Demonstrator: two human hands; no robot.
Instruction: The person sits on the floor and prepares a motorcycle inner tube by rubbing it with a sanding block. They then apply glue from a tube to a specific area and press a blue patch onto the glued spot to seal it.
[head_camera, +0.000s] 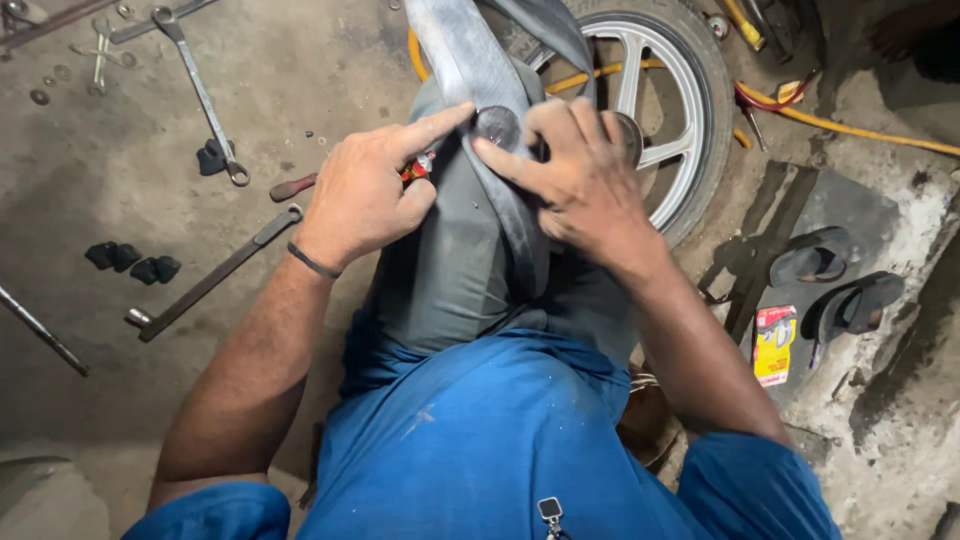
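Draped over the knee just in front of the wheel (690, 120), the tube (470, 70) has a round patch (497, 125) on it already, left hand (365, 195) and right hand (580, 175) both pinching down its edges, fingers curled, pressing not finished I'd guess.

grey inner tube (470, 60), blue shirt (500, 440), yellow hose (860, 127)

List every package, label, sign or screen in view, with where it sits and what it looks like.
Small packet: flat on the concrete floor at the person's right side, beside a pair of dark sandals; a rectangle, yellow with a red top and a white patch.
No signs or screens show.
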